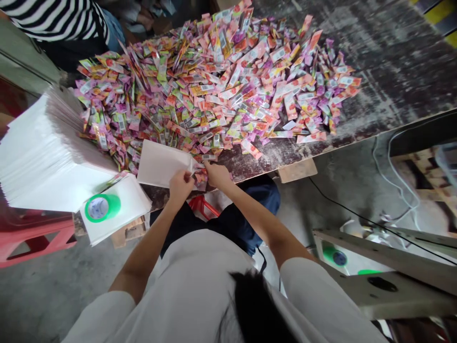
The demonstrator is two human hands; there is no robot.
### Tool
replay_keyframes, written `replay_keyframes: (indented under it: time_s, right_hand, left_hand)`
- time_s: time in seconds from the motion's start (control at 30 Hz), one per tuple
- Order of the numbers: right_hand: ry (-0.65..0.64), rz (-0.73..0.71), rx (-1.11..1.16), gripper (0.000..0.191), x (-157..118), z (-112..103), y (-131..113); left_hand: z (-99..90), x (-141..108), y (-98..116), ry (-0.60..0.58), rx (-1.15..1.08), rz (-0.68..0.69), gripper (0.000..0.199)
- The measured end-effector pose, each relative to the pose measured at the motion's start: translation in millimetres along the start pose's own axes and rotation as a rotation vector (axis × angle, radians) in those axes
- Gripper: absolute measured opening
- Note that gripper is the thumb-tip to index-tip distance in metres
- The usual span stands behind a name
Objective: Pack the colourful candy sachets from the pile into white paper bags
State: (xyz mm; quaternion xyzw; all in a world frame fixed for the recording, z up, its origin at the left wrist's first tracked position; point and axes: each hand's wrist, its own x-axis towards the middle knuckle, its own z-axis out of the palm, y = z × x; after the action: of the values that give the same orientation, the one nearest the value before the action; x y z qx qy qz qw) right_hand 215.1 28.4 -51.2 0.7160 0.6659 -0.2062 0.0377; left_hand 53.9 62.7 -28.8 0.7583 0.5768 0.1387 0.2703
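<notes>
A white bag [159,164] lies at the table's front edge, its open end facing right. My left hand [181,186] pinches the lower edge of the bag near that opening. Close by on the right, my right hand [217,175] has its fingers closed at small colourful packets [200,177] by the bag's mouth; my fingers partly cover them. Beyond both hands spreads a large heap of pink, orange, purple and green packets [214,90].
A tall stack of white bags [46,166] stands at the left. Green tape [103,207] rests on white bags beside it. A red stool [39,233] is at far left. A person in a striped top [60,19] is across the dark table [392,62].
</notes>
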Motion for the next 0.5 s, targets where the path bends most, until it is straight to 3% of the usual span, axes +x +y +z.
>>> replay_keyframes:
  time_s: [0.1,0.2,0.33,0.5]
  right_hand:
    - [0.072,0.09,-0.028,0.033,-10.9,8.7,-21.4]
    - [0.074,0.074,-0.038,0.033,-18.2,12.9,-33.6]
    - [0.048,0.071,-0.014,0.025,-11.1,2.8,-20.9]
    - [0.04,0.015,0.018,0.035,-0.2,-14.6,-5.3]
  left_hand:
    - [2.3,10.5,9.1,0.027,-0.068,-0.059,0.009]
    - [4.1,15.7,24.1,0.012,0.003,0.016,0.007]
    - [-3.1,7.7,29.7,-0.069,0.246,0.137,0.012]
    - [-21.0,-1.2,14.6,-0.149,0.436,0.081,0.015]
